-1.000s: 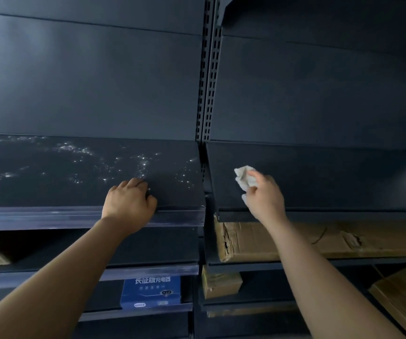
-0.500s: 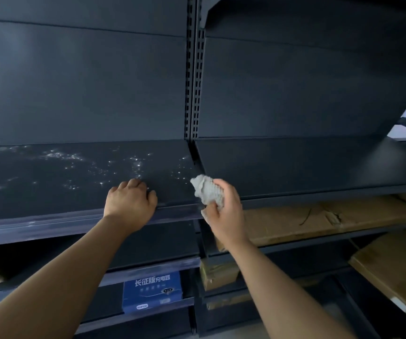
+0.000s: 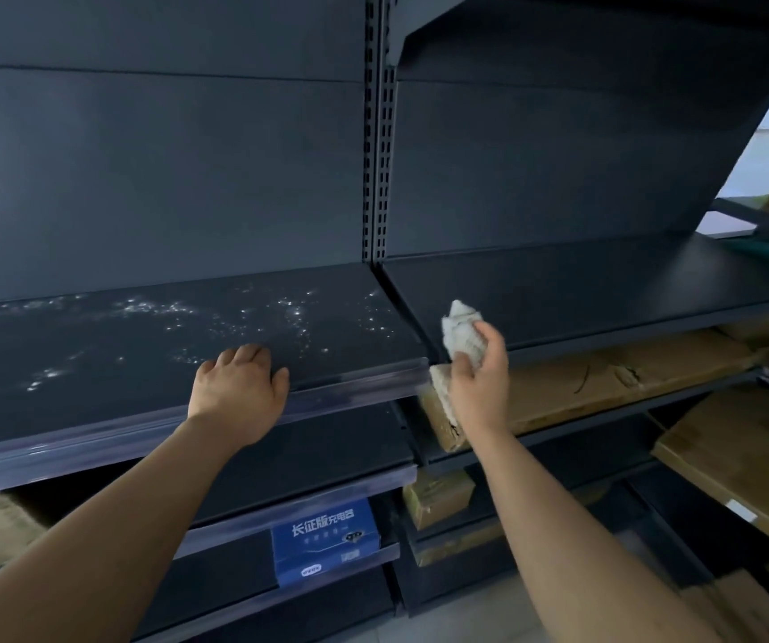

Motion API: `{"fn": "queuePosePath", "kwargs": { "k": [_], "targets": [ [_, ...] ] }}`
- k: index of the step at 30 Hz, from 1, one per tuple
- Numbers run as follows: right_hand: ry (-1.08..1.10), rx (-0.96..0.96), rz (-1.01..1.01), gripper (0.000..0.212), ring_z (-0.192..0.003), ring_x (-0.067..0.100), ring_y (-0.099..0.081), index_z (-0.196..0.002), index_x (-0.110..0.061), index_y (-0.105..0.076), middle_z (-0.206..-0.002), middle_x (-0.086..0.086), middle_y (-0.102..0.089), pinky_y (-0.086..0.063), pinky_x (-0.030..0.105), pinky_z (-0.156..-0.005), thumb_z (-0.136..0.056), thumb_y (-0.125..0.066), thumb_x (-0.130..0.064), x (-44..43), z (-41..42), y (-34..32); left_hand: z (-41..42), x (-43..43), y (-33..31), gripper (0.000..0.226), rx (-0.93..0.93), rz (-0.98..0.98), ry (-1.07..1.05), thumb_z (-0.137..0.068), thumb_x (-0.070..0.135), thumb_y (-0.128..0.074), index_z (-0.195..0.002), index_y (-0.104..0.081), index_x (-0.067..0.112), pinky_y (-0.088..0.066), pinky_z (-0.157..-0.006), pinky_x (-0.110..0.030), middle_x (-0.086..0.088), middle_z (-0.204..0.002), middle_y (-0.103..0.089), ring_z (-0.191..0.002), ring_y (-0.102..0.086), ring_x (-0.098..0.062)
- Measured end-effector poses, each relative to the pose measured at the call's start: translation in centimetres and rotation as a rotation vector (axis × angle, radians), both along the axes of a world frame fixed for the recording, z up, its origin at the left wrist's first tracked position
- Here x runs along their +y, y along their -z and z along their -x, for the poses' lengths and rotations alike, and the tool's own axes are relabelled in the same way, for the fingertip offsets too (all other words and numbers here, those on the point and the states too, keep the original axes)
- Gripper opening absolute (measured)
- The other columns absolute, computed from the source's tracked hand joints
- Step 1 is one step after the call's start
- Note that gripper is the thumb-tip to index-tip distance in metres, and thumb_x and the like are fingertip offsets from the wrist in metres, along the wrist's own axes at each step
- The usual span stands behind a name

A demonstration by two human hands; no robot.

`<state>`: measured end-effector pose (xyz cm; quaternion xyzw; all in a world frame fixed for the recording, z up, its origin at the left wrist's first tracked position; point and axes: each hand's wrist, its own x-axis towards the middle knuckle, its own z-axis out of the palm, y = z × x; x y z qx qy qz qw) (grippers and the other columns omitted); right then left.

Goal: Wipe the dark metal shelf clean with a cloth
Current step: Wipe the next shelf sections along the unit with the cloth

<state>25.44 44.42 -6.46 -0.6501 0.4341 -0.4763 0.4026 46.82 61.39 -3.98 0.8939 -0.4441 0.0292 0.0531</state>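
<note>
On the front edge of the dark metal shelf (image 3: 141, 364), the left hand (image 3: 238, 392) is laid palm down, its fingers (image 3: 245, 357) spread slightly and resting flat on the shelf surface, with the thumb over the lip; nothing is held in it. The shelf top is seen to be speckled with pale dust or spots across its middle and left parts. Just to the right of this shelf's right end, at the gap before the neighbouring shelf (image 3: 605, 290), the right hand (image 3: 480, 378) is raised, and a crumpled pale cloth (image 3: 461, 334) is gripped in it. The right fingers (image 3: 493, 338) are curled closed around the cloth, whose bunched top sticks up above them. Whether the cloth touches either shelf cannot be told. A slotted upright post (image 3: 378, 132) is seen between the two shelf bays. Below, flat cardboard boxes (image 3: 582, 387) are stacked on the lower right shelves, and a blue box (image 3: 324, 540) with white lettering is stood on a lower left shelf.
</note>
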Motion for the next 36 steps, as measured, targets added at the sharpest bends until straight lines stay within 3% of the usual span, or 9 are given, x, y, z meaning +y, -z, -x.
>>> {"fn": "queuePosePath", "kwargs": {
  "k": [4, 8, 10, 13, 18, 21, 25, 31, 36],
  "targets": [
    [-0.144, 0.314, 0.065, 0.055, -0.108, 0.02, -0.049, -0.139, -0.031, -0.032, -0.143, 0.007, -0.034, -0.044, 0.029, -0.083, -0.091, -0.044, -0.006, 2.2, -2.1, -0.1, -1.7, 2.3, 0.3, 0.05, 0.027, -0.006, -0.054, -0.097, 0.045, -0.023, -0.124, -0.051, 0.014, -0.036, -0.101, -0.039, -0.003, -0.133, -0.052, -0.123, -0.046, -0.025],
    [-0.12, 0.482, 0.218, 0.062, -0.128, 0.023, -0.032, -0.137, -0.02, -0.035, -0.149, 0.009, -0.02, -0.03, 0.024, -0.108, -0.082, -0.05, 0.004, 4.6, -4.7, 2.1, -2.7, 4.1, 0.5, 0.051, 0.046, 0.004, -0.082, -0.097, 0.046, -0.023, -0.125, -0.05, 0.014, -0.035, -0.103, -0.04, -0.004, -0.135, -0.051, -0.126, -0.044, -0.026],
    [-0.091, 0.578, 0.311, 0.05, -0.115, 0.02, -0.042, -0.129, -0.014, -0.049, -0.141, 0.01, -0.037, -0.027, 0.018, -0.106, -0.083, -0.048, 0.004, 3.7, -4.6, 1.0, -3.2, 4.8, 0.4, 0.052, 0.05, 0.012, -0.088, -0.096, 0.046, -0.023, -0.127, -0.049, 0.014, -0.034, -0.104, -0.04, -0.004, -0.137, -0.049, -0.128, -0.042, -0.026],
    [-0.091, 0.66, 0.492, 0.038, -0.104, 0.026, -0.058, -0.111, -0.019, -0.063, -0.117, 0.007, -0.061, -0.047, 0.037, -0.093, -0.085, -0.044, 0.0, 1.7, -4.5, -1.4, -3.9, 5.6, 0.0, 0.055, 0.05, 0.006, -0.1, -0.096, 0.046, -0.025, -0.136, -0.042, 0.013, -0.031, -0.108, -0.04, -0.004, -0.143, -0.044, -0.133, -0.038, -0.026],
    [-0.166, 0.765, 0.314, 0.039, -0.108, 0.034, -0.052, -0.127, -0.02, -0.051, -0.121, 0.013, -0.055, -0.047, 0.042, -0.087, -0.091, -0.039, -0.018, -0.2, -7.8, -3.6, -5.1, 6.2, -0.4, 0.059, 0.048, -0.03, -0.097, -0.094, 0.052, -0.027, -0.138, -0.041, 0.016, -0.031, -0.108, -0.04, -0.003, -0.143, -0.045, -0.133, -0.038, -0.025],
    [-0.308, 1.011, 0.184, 0.041, -0.119, 0.031, -0.046, -0.115, -0.026, -0.047, -0.123, 0.006, -0.05, -0.041, 0.045, -0.095, -0.085, -0.023, -0.039, -0.8, -9.5, -2.2, -5.6, 6.2, -0.3, 0.061, 0.055, -0.032, -0.101, -0.092, 0.056, -0.03, -0.137, -0.042, 0.016, -0.03, -0.108, -0.039, -0.003, -0.143, -0.045, -0.133, -0.038, -0.025],
    [-0.318, 1.293, 0.3, 0.073, -0.132, 0.03, -0.032, -0.14, -0.018, -0.033, -0.144, 0.007, -0.036, -0.028, 0.045, -0.11, -0.078, -0.022, -0.056, -0.9, -12.4, -1.2, -6.2, 5.6, -0.4, 0.061, 0.082, -0.005, -0.09, -0.092, 0.053, -0.035, -0.14, -0.038, 0.016, -0.027, -0.111, -0.038, -0.002, -0.146, -0.041, -0.136, -0.034, -0.024],
    [-0.647, 1.084, 0.403, 0.062, -0.138, 0.023, -0.031, -0.138, -0.027, -0.038, -0.145, -0.005, -0.038, -0.044, 0.047, -0.1, -0.083, -0.058, -0.047, 6.5, -17.1, -3.1, -6.7, 4.8, -0.4, 0.062, 0.144, 0.004, -0.152, -0.093, 0.044, -0.039, -0.146, -0.03, 0.013, -0.023, -0.116, -0.038, -0.003, -0.153, -0.032, -0.141, -0.026, -0.024],
    [-0.778, 0.446, 0.156, 0.044, -0.091, 0.011, -0.059, -0.119, -0.02, -0.061, -0.114, -0.012, -0.06, -0.048, 0.007, -0.066, -0.084, -0.049, 0.004, 4.8, -15.9, -6.9, -7.6, 5.3, -0.6, 0.054, 0.111, 0.045, -0.22, -0.093, 0.041, -0.042, -0.139, -0.039, 0.012, -0.028, -0.112, -0.04, -0.006, -0.147, -0.04, -0.136, -0.033, -0.027]
  ]
}}
